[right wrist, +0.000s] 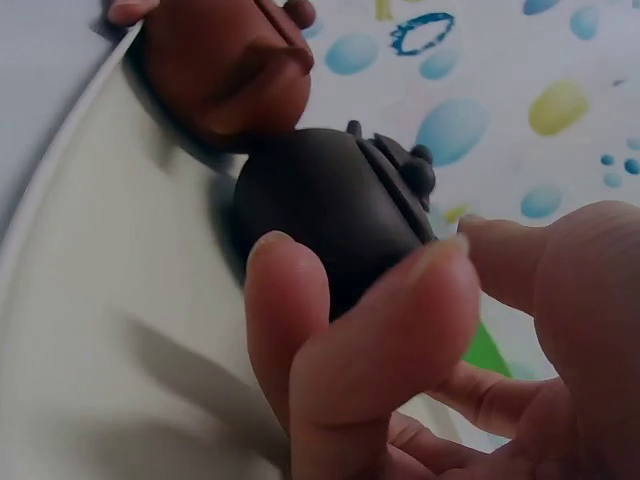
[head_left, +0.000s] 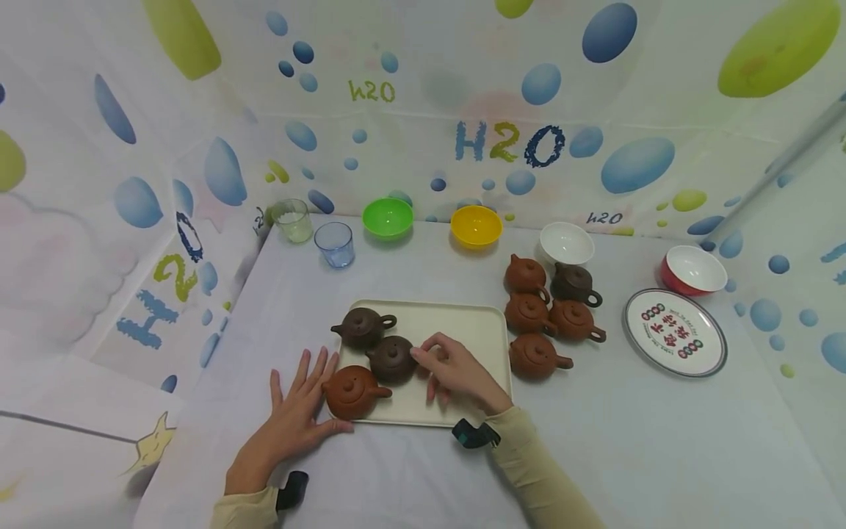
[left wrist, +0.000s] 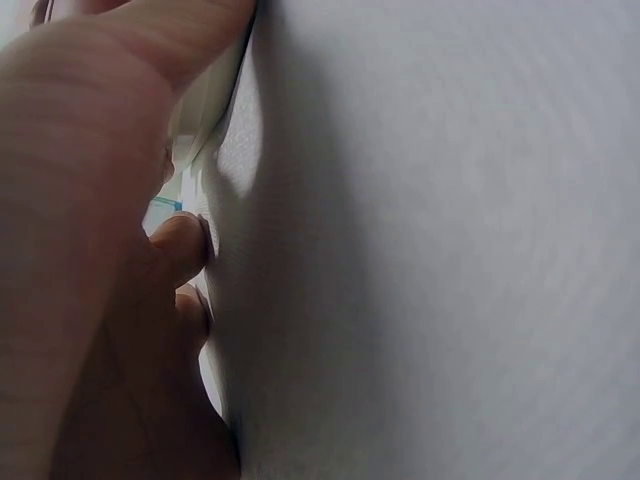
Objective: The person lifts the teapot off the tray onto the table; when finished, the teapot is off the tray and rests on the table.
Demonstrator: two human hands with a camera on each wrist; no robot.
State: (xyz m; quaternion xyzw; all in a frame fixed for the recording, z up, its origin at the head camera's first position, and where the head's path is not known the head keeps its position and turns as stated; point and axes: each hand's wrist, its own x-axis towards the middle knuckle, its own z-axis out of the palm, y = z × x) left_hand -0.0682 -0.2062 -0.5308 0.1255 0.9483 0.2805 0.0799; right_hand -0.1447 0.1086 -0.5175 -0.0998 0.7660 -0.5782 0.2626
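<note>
On a cream tray (head_left: pixel 465 316), a dark teapot (head_left: pixel 390 360) sits between a second dark pot (head_left: pixel 360 328) and a reddish-brown pot (head_left: pixel 350 394); beside it, a right hand (head_left: pixel 460 373) curves, its grip impossible to tell; the left hand (head_left: pixel 297 417) spreads wide.

Diffuse light, soft-edged shadows, dim left wrist view, slight blur

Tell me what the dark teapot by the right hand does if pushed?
The dark teapot would probably slide, not roll: it sits upright on the tray. Its lid might slip, since a seam shows below. It could chip; it looks like clay.
</note>
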